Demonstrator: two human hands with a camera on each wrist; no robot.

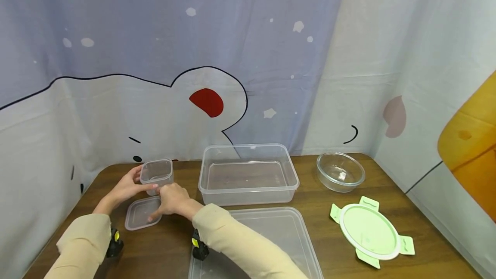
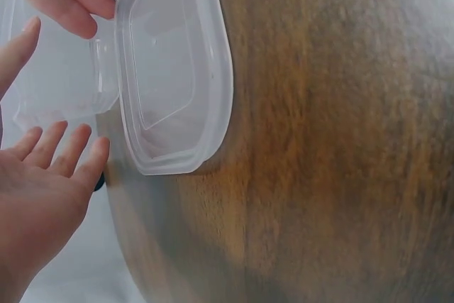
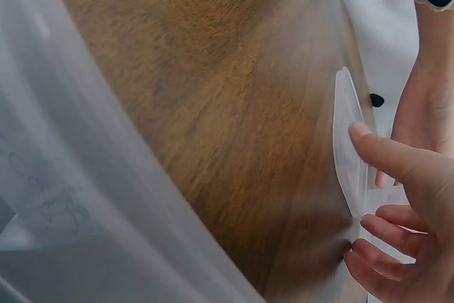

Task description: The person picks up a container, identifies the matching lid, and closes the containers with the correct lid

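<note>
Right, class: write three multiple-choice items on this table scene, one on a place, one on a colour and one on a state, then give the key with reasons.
1. Where is the glass bowl?
A. right of the big tub
B. inside the big tub
C. on the green lid

2. What colour is the round lid?
A. red
B. green
C. blue

3. How is the small tub?
A. closed with its lid
B. lying on its side
C. open, its small lid flat on the table

Key: 1 A, the bowl stands apart at the right. 2 B, its rim and tabs are green. 3 C, the left hand and right hand are at the open tub.
</note>
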